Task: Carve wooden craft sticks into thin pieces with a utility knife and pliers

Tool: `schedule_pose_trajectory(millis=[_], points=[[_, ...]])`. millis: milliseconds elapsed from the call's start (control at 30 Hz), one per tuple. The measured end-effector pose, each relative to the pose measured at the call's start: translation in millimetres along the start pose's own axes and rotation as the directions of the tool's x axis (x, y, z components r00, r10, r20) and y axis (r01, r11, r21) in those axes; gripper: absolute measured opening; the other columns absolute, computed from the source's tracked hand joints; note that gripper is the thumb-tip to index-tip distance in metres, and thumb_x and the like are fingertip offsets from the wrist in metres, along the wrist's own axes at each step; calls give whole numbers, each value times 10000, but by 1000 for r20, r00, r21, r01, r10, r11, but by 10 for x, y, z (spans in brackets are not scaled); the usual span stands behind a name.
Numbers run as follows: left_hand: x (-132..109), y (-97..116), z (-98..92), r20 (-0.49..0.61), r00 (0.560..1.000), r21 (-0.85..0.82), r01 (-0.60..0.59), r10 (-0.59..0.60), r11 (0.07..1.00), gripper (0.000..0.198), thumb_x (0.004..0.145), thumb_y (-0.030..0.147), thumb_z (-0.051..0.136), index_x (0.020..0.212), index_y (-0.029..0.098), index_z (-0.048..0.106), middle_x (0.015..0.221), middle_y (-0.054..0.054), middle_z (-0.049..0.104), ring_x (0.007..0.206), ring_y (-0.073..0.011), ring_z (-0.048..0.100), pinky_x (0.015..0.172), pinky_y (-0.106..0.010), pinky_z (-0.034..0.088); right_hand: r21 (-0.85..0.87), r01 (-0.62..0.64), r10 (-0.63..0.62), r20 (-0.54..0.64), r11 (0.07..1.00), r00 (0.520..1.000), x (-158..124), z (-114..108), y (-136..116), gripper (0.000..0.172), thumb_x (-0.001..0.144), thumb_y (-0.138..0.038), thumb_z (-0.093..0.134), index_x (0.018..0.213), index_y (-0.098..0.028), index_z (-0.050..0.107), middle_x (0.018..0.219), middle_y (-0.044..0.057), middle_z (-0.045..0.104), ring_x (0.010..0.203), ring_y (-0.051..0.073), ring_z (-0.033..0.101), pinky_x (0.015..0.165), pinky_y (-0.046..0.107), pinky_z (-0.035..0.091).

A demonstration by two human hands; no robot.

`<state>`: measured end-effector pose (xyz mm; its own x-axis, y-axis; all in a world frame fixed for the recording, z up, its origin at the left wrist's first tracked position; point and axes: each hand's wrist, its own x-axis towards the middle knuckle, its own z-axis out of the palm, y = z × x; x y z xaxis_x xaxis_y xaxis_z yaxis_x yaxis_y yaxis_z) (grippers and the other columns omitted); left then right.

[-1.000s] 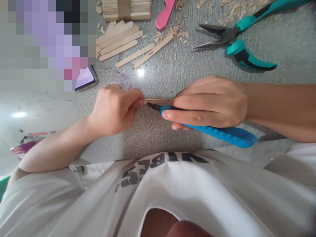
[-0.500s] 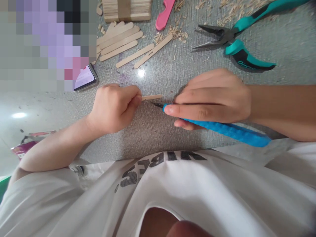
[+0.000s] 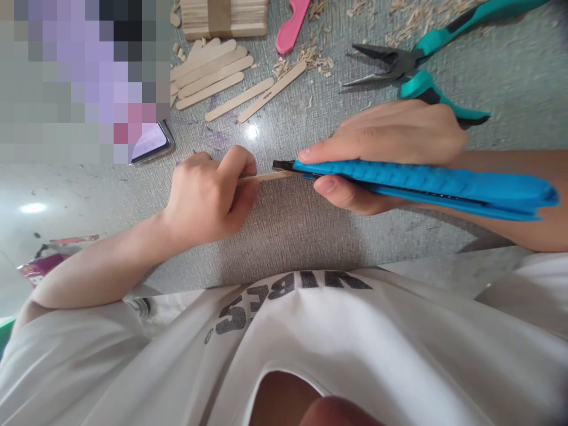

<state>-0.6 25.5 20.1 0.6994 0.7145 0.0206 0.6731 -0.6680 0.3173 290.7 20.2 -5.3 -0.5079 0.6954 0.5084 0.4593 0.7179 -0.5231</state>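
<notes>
My left hand (image 3: 208, 195) is closed in a pinch on a thin wooden stick (image 3: 270, 176), whose free end points right over the grey table (image 3: 288, 225). My right hand (image 3: 390, 151) grips a blue utility knife (image 3: 426, 184). The knife lies almost level, its dark blade tip right at the stick's free end, its long handle running right past my wrist.
Loose wooden sticks (image 3: 217, 74) and a banded bundle (image 3: 224, 18) lie at the back. Teal-handled pliers (image 3: 417, 65) rest back right, a pink tool (image 3: 290, 26) beside wood shavings (image 3: 310, 56). A phone (image 3: 153, 142) sits left.
My right hand lifted and turned the knife from a downward slant to nearly level, its handle swinging up. The blade moved from under the stick to its tip. The stick looks shorter.
</notes>
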Motion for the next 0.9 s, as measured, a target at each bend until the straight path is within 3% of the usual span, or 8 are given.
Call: schedule_pose_trajectory(millis=[133, 233, 400, 500, 633, 733, 900], points=[[5, -13, -1, -38, 998, 9, -59, 59, 998, 179, 922, 330, 617, 1058, 218, 649, 605, 17, 567, 546, -189, 481, 581, -360, 375, 17, 47, -46, -85, 999, 995, 4, 38, 5, 212, 1023, -444, 669, 1184, -378, 790, 845, -50, 844, 678, 188, 781, 666, 325, 635], [21, -33, 29, -59, 991, 64, -115, 119, 991, 147, 962, 280, 555, 978, 206, 681, 582, 16, 517, 506, -172, 407, 567, -363, 323, 7, 26, -26, -95, 1000, 995, 28, 29, -16, 178, 1005, -466, 687, 1103, -362, 794, 815, -58, 840, 646, 173, 767, 626, 309, 607], [23, -70, 82, -85, 977, 123, -184, 195, 975, 238, 1056, 267, 498, 932, 200, 690, 580, 20, 510, 489, -154, 376, 571, -357, 321, -26, -119, 122, 118, 992, 986, 79, -37, -85, 282, 1024, -532, 646, 1087, -296, 786, 835, -37, 842, 696, 169, 764, 655, 301, 589], [22, -87, 85, -109, 970, 127, -203, 218, 971, 233, 1045, 278, 527, 903, 199, 694, 570, 21, 524, 483, -151, 384, 564, -360, 339, 3, -173, 170, 161, 985, 972, 86, -49, -92, 279, 1042, -478, 653, 1086, -241, 793, 786, -27, 809, 664, 138, 729, 661, 265, 561], [37, -121, 66, -76, 966, 111, -237, 246, 965, 219, 1047, 302, 529, 906, 236, 683, 581, 22, 565, 490, -167, 402, 571, -374, 349, 116, 10, -19, 77, 993, 997, 65, -33, -38, 380, 1124, -523, 538, 1150, -209, 752, 854, 9, 818, 707, 152, 747, 648, 293, 527], [53, -169, 68, -63, 957, 90, -277, 283, 957, 223, 1075, 339, 549, 907, 253, 667, 616, 19, 598, 514, -174, 417, 584, -381, 342, 165, 177, -195, 99, 970, 976, 54, -35, 10, 389, 1169, -517, 460, 1212, -208, 691, 846, 21, 795, 719, 164, 745, 667, 307, 540], [86, -256, 95, -50, 936, 68, -344, 348, 936, 242, 1096, 360, 543, 904, 261, 653, 688, 7, 622, 581, -173, 449, 624, -377, 348, 123, 228, -243, 123, 966, 962, 27, -89, 42, 341, 1156, -504, 485, 1246, -226, 662, 814, 7, 762, 687, 167, 700, 677, 318, 553]])
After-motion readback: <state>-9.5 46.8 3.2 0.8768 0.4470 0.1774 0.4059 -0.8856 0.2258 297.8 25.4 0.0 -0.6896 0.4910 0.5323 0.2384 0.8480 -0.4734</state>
